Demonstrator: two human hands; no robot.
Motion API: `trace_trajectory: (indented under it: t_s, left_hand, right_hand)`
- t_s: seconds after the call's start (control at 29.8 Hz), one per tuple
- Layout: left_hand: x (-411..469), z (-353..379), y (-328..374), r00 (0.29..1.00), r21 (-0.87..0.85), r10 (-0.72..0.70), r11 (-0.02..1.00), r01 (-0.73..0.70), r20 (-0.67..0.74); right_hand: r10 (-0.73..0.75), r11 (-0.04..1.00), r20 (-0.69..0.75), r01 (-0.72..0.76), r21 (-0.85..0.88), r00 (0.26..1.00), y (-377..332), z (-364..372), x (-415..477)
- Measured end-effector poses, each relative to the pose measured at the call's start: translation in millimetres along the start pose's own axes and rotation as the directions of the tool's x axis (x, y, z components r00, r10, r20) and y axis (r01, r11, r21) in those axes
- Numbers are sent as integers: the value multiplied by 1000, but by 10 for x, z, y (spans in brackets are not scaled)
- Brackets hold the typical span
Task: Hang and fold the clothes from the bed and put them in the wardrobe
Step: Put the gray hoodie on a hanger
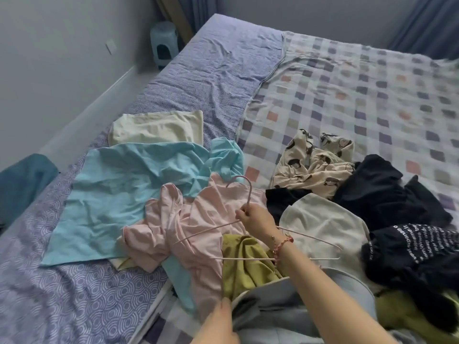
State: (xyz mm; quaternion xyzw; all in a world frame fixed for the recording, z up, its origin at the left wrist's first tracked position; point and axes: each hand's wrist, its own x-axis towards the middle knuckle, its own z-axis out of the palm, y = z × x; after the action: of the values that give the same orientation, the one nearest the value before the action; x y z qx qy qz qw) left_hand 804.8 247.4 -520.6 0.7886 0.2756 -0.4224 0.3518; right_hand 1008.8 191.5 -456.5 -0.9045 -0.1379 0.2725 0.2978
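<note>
The one camera sits on the person's head and looks forward and down across the bed (203, 70). It is close to the work. The right hand (255, 217), pinching the pink hanger (249, 194) at its neck, lies just below the middle of the picture. The left hand (218, 321) enters at the bottom edge, partly cut off. Beyond the right fingers (242, 214) the bed runs away to the far curtain (427, 23). To the left of those fingers the view takes in the wall (62, 58) and a plastic stool (164, 43). The wide lens bends the bed's edges, and the margin far to the right of the fingers is blurred.
</note>
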Motion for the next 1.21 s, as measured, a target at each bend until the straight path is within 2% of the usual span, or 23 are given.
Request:
trace_trajectory:
  t_s: [0.03, 0.07, 0.1, 0.2, 0.3, 0.4, 0.54, 0.6, 0.67, 0.91, 1.01, 1.07, 1.21]
  left_hand:
    - [-267, -200, 147, 994, 93, 94, 992, -89, -54]
    - [-469, -398, 243, 993, 46, 119, 992, -118, -19]
    - [-393, -260, 170, 993, 15, 114, 993, -113, -42]
    - [-445, -305, 217, 995, -203, 25, 978, -45, -99]
    - [-849, -279, 400, 985, -412, 71, 902, -132, -160]
    - [-1052, -280, 578, 980, -719, 59, 671, -181, -192]
    - [-1504, -361, 944, 982, -882, 159, 440, -166, -105]
    - [-1732, -394, 1091, 968, -889, 223, 413, -199, -113]
    - [-2004, -375, 1211, 941, -855, 277, 422, -302, -195]
    - [-2861, -508, 1340, 774, -708, 452, 354, -611, -442]
    - [-3269, -583, 1285, 722, -667, 489, 324, -671, -489]
    - [-3417, -618, 1277, 707, -636, 498, 340, -692, -503]
    - [-3766, -549, 1221, 666, -597, 579, 348, -723, -470]
  right_hand:
    - [-21, 999, -12, 21, 33, 1000, -8, -144, -102]
    - [-27, 996, -30, 29, 81, 999, 5, -306, -246]
    - [-32, 992, -64, 39, 118, 997, 46, -455, -379]
    - [-16, 972, -184, 58, 227, 983, 216, -933, -953]
    - [54, 942, -218, 22, 334, 974, 472, -1408, -1810]
    - [95, 917, -226, 3, 398, 969, 751, -1719, -2473]
    - [95, 929, -252, 5, 370, 963, 936, -2006, -3232]
    - [65, 938, -249, 27, 347, 966, 924, -2087, -3510]
    - [31, 944, -275, 63, 325, 961, 882, -2141, -3824]
    - [-74, 920, -419, 224, 321, 905, 725, -2385, -4423]
    - [-166, 924, -406, 286, 255, 899, 532, -2395, -4564]
    - [-216, 937, -373, 299, 181, 902, 389, -2304, -4514]
    - [-317, 935, -349, 352, 40, 882, 49, -1897, -4301]
